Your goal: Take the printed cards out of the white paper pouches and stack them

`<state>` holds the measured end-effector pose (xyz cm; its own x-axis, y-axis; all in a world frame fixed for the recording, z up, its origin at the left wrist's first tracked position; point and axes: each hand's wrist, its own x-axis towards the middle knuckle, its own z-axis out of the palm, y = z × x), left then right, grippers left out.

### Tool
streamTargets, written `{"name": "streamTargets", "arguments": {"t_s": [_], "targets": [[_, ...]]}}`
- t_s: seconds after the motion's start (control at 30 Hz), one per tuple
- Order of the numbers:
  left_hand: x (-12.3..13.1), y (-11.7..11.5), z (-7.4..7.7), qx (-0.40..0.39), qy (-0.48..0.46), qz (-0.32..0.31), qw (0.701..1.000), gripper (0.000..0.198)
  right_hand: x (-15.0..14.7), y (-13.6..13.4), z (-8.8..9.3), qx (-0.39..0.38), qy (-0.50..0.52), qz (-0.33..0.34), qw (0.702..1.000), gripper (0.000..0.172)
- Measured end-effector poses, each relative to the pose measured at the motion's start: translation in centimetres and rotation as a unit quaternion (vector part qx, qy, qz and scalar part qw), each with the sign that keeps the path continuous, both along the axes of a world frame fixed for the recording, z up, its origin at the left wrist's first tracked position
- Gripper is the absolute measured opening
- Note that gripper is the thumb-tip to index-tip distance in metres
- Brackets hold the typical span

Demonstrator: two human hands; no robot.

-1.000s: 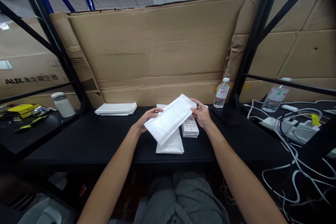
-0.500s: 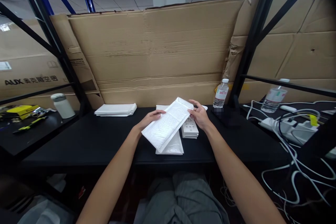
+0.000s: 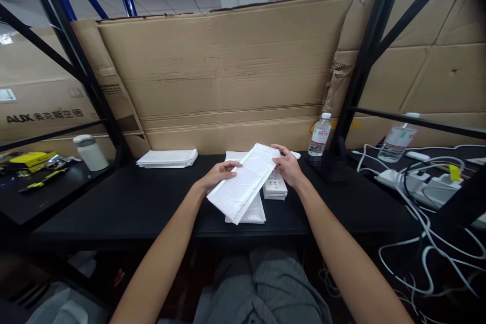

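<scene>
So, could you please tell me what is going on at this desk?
A person is holding a white padded mailer at a slant, the left hand on its left edge, the right hand at its upper right corner. Below it, another white mailer lies on the black tabletop, beside stacked small white boxes. A flat white stack lies at the back left.

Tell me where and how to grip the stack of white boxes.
The stack of white boxes is probably best pinched across its sides at the near end, from the person's side: it lies flat, and the held white envelope and right hand screen its far part.
</scene>
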<state>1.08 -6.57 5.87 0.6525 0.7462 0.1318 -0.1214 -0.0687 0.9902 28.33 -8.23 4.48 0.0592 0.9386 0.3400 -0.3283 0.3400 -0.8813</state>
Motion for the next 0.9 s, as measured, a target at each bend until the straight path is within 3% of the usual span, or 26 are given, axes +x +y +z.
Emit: {"name": "streamTargets", "arguments": {"t_s": [0.43, 0.67, 0.77, 0.9], "targets": [[-0.2, 0.2, 0.1, 0.019, 0.016, 0.01, 1.0, 0.047, 0.2, 0.1, -0.2, 0.0, -0.028, 0.027, 0.999, 0.057], [-0.1, -0.3, 0.1, -0.024, 0.011, -0.016, 1.0, 0.047, 0.2, 0.0, -0.3, 0.0, -0.057, 0.017, 0.998, 0.059], [-0.1, 0.0, -0.2, -0.033, 0.021, 0.01, 0.999, 0.045, 0.3, 0.7, -0.6, 0.01, -0.058, -0.03, 0.998, 0.056], [-0.2, 0.9, -0.9, -0.004, 0.053, 0.111, 0.992, 0.04, 1.2, 2.3, -1.9, 0.011, -0.076, -0.178, 0.981, 0.037]]}}
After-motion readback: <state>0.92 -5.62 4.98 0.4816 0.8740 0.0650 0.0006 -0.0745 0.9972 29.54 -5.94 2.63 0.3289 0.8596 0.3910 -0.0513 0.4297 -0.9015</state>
